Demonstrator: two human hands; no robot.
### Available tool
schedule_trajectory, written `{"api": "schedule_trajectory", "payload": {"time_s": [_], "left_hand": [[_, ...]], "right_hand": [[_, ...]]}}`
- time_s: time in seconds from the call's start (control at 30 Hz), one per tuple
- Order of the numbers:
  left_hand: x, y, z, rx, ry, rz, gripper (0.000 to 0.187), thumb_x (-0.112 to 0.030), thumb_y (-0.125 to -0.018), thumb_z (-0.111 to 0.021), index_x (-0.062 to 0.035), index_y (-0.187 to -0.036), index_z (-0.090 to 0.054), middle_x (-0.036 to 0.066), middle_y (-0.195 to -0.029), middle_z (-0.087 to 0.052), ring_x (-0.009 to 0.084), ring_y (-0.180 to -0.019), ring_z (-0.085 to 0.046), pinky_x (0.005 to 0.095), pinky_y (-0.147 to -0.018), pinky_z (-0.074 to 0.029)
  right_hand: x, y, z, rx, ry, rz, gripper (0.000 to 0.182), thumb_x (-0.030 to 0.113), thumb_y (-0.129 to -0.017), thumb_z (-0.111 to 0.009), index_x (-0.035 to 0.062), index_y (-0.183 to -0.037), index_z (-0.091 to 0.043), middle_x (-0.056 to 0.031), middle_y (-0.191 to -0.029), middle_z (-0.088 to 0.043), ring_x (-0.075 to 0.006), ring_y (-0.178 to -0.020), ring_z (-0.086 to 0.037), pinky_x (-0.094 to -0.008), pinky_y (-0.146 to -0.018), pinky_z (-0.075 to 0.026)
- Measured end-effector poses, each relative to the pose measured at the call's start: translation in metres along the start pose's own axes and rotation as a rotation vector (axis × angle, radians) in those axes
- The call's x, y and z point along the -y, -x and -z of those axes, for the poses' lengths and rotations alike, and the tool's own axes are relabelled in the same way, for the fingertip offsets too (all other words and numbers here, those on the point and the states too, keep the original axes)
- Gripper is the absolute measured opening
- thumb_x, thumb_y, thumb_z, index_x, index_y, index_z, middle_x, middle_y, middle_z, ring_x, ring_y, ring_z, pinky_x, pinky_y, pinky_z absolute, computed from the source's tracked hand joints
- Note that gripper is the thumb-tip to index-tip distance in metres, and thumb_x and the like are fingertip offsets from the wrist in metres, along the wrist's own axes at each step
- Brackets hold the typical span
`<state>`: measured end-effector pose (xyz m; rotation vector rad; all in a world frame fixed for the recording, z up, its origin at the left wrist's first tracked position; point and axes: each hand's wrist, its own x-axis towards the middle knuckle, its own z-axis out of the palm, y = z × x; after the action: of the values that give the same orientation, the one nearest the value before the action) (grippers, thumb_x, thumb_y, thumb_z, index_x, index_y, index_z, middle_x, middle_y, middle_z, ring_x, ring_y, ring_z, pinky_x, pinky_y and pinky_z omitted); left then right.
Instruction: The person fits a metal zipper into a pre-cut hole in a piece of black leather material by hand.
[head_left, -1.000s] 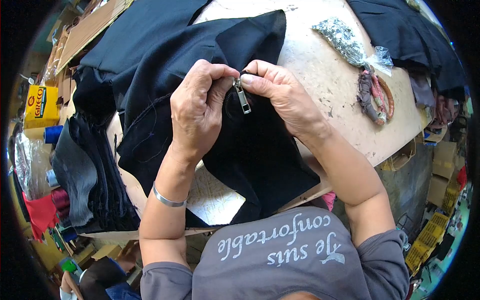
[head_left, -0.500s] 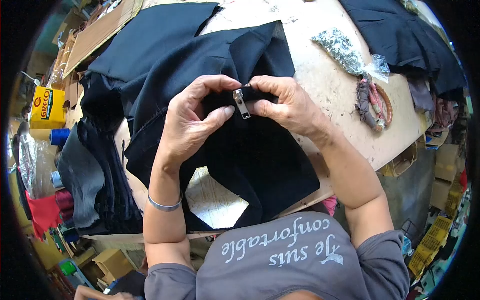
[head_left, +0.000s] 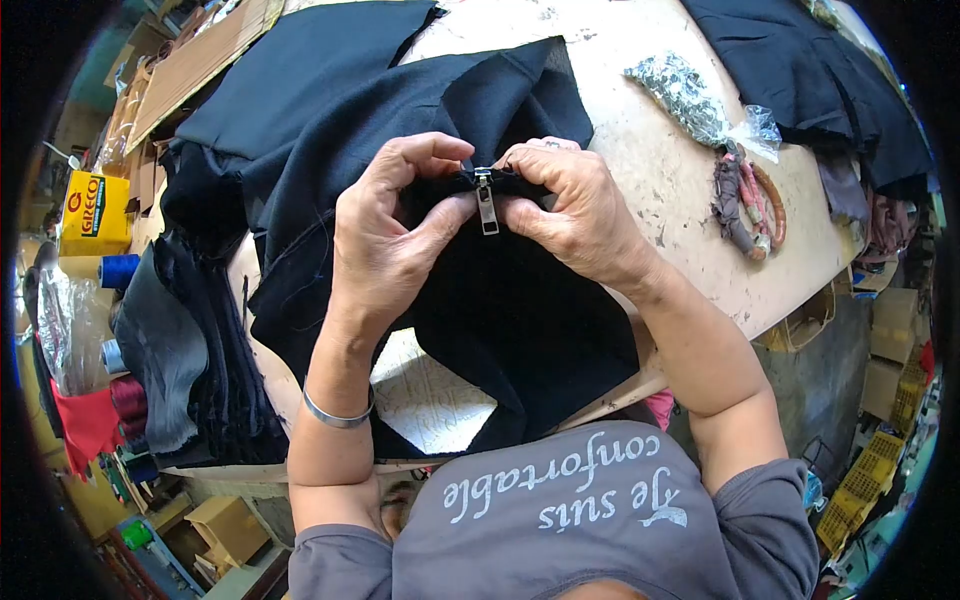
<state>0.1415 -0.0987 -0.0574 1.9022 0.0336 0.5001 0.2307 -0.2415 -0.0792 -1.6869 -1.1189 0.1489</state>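
Note:
A silver zipper slider (head_left: pixel 485 192) with a long pull tab hangs between my two hands, at the edge of a black cloth (head_left: pixel 530 300). My left hand (head_left: pixel 385 225), with a metal bracelet on its wrist, is curled with its thumb beside the slider. Its index fingertip is bent above the thumb, close to the cloth's edge. On the other side my right hand (head_left: pixel 570 200) pinches the black cloth edge between thumb and fingers, right of the slider. The cloth drapes down over the table's front edge.
More black cloth pieces (head_left: pixel 300 70) lie behind, and a stack of them (head_left: pixel 215 370) at left. A clear bag of metal parts (head_left: pixel 680 100) lies right on the table (head_left: pixel 680 210), near a cloth-wrapped ring (head_left: pixel 770 215). A yellow tin (head_left: pixel 95 215) and thread spools (head_left: pixel 118 272) are at left.
The slider has turned more upright and its pull tab now hangs straight down. My left thumb has moved up and right toward it, and its index finger has lifted slightly.

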Motion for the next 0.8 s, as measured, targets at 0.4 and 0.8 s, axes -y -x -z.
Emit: {"api": "schedule_trajectory", "payload": {"time_s": [0.4, 0.8], "left_hand": [[0.003, -0.003, -0.001, 0.028, -0.122, -0.074, 0.013, -0.011, -0.069, -0.067, -0.0022, -0.075, -0.060, 0.006, -0.078, -0.055, 0.0139, -0.072, -0.054, 0.0241, -0.065, -0.044], [0.009, 0.001, -0.007, -0.041, 0.014, -0.067, 0.012, -0.011, -0.070, -0.066, -0.0019, -0.073, -0.059, 0.005, -0.080, -0.054, 0.0116, -0.073, -0.053, 0.0232, -0.064, -0.045]], "right_hand": [[0.002, 0.003, -0.003, 0.067, -0.410, -0.278, 0.011, 0.008, -0.073, -0.053, -0.0008, -0.076, -0.058, -0.0033, -0.059, -0.055, -0.0070, -0.052, -0.048, -0.0229, -0.048, -0.039], [0.008, 0.003, -0.006, 0.040, -0.535, -0.264, 0.009, 0.005, -0.076, -0.052, -0.0007, -0.074, -0.058, -0.0021, -0.063, -0.058, -0.0042, -0.059, -0.049, -0.0188, -0.053, -0.040]]}}
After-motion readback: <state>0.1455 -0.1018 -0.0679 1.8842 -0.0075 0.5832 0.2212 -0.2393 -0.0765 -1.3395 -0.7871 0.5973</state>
